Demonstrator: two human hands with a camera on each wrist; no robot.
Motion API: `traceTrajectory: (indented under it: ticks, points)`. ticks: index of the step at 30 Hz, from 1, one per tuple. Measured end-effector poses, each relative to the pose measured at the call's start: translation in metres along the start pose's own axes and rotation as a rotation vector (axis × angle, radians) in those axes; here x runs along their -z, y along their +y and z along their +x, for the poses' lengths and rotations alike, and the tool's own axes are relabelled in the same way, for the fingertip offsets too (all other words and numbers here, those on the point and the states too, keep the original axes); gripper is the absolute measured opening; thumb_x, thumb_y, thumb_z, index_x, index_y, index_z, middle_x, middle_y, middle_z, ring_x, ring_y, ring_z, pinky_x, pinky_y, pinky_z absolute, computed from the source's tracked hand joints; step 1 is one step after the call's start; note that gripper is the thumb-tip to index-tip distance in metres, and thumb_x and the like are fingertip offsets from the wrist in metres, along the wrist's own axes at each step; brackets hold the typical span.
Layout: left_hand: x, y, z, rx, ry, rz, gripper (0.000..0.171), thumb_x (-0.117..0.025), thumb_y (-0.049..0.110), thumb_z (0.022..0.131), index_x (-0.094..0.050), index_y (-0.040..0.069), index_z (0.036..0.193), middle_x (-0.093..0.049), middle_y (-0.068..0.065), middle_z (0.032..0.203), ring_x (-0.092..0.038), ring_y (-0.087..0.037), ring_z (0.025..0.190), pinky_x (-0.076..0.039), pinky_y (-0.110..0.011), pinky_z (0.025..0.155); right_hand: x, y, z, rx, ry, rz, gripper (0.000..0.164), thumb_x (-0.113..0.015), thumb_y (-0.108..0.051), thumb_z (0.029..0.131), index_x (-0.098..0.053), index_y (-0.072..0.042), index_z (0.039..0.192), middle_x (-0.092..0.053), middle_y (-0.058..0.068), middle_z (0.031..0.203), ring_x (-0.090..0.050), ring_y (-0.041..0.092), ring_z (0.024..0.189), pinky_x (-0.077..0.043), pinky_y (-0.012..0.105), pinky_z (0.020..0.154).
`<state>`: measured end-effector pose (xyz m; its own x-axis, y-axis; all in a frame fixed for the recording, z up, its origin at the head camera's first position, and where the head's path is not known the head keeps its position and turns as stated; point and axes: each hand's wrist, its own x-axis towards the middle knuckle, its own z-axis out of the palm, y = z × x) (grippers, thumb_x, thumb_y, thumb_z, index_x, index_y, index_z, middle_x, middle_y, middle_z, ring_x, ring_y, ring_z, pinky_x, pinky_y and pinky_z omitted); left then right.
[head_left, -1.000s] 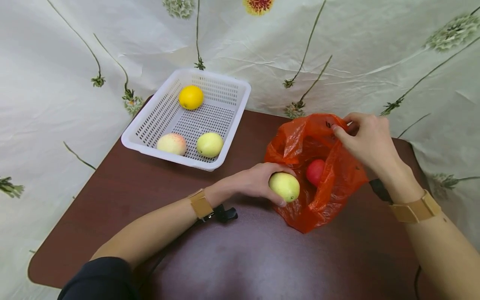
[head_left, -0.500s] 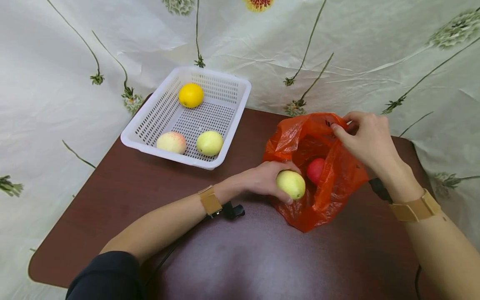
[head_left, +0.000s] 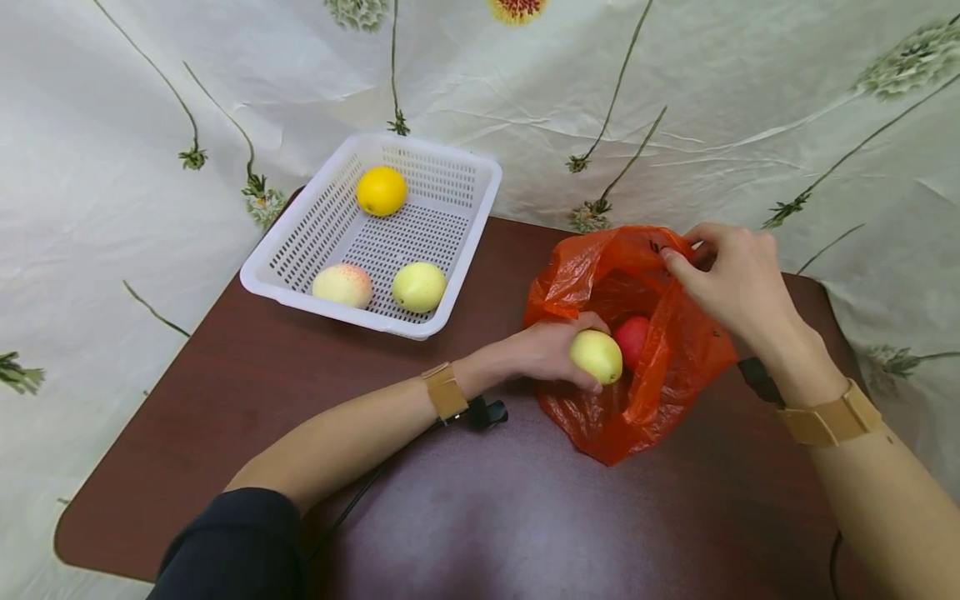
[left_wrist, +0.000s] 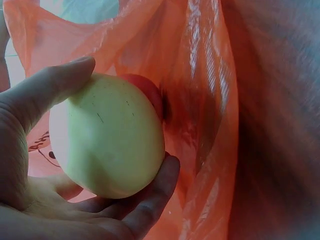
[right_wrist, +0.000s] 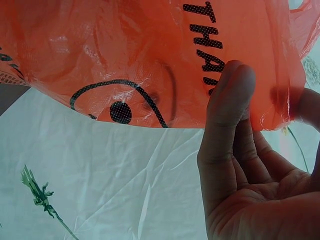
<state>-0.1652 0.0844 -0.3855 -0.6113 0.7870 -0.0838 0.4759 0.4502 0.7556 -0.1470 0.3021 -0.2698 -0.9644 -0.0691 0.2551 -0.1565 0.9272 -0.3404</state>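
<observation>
My left hand (head_left: 551,350) grips a pale yellow-green fruit (head_left: 596,357), smooth and slightly egg-shaped, at the mouth of an orange-red plastic bag (head_left: 577,283). Whether it is an apple or a pear I cannot tell. Inside the bag lies a red fruit (head_left: 632,340), just to the right of the held one and partly hidden by it in the left wrist view. My right hand (head_left: 738,279) pinches the bag's far right rim and holds it up, so the mouth gapes. In the right wrist view the thumb presses on the bag's printed film (right_wrist: 200,50).
A white perforated basket (head_left: 480,225) stands at the back left of the dark brown table (head_left: 465,533). It holds an orange (head_left: 381,191), a peach (head_left: 342,286) and another yellow-green fruit (head_left: 419,287). Flower-printed cloth (head_left: 540,108) hangs behind.
My left hand has moved right and slightly away from me, carrying the yellow-green fruit from the bag's left edge into its mouth, close to the red fruit. My right hand keeps its hold.
</observation>
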Motion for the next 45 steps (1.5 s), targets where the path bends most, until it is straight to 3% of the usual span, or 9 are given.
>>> traceTrajectory:
  ticks: [9,16,22,31,45]
  points:
    - [0.003,0.005,0.016,0.158,0.014,-0.04,0.07,-0.078,0.045,0.068,-0.037,0.029,0.123,-0.049,0.001,0.103,-0.056,-0.02,0.08,-0.043,-0.032,0.07,-0.001,-0.001,0.0,0.012,-0.001,0.008,0.031,-0.058,-0.037,0.089,-0.066,-0.008,0.094,-0.065,0.008,0.071,-0.052,0.023,0.061,-0.041,0.037,0.055]
    - [0.004,0.006,0.03,0.093,0.033,-0.136,0.061,-0.08,0.032,0.069,-0.043,0.017,0.116,-0.043,0.0,0.109,-0.051,-0.017,0.089,-0.042,-0.028,0.072,-0.002,-0.003,0.0,0.002,-0.029,0.015,0.032,-0.057,-0.04,0.089,-0.066,-0.009,0.096,-0.064,0.006,0.072,-0.052,0.022,0.06,-0.043,0.037,0.053]
    - [0.004,0.003,0.04,0.106,0.066,-0.149,0.062,-0.082,0.025,0.068,-0.044,0.012,0.116,-0.045,-0.002,0.109,-0.049,-0.016,0.092,-0.041,-0.025,0.074,-0.002,-0.002,0.0,-0.002,-0.035,0.017,0.032,-0.057,-0.04,0.089,-0.065,-0.01,0.096,-0.064,0.006,0.072,-0.053,0.022,0.061,-0.042,0.038,0.054]
    - [0.001,-0.003,0.055,0.064,0.132,-0.176,0.067,-0.084,0.012,0.064,-0.043,0.002,0.116,-0.047,-0.011,0.111,-0.049,-0.02,0.095,-0.041,-0.023,0.076,-0.004,-0.002,-0.001,-0.007,-0.04,0.021,0.033,-0.057,-0.041,0.089,-0.065,-0.01,0.095,-0.064,0.007,0.074,-0.052,0.023,0.063,-0.042,0.038,0.055]
    - [-0.007,-0.005,0.065,0.12,0.169,-0.206,0.069,-0.081,0.006,0.067,-0.04,-0.003,0.121,-0.044,-0.015,0.115,-0.047,-0.022,0.097,-0.039,-0.024,0.077,-0.007,-0.001,-0.002,0.008,-0.029,0.024,0.031,-0.058,-0.038,0.089,-0.065,-0.008,0.096,-0.063,0.007,0.07,-0.051,0.023,0.059,-0.042,0.037,0.052]
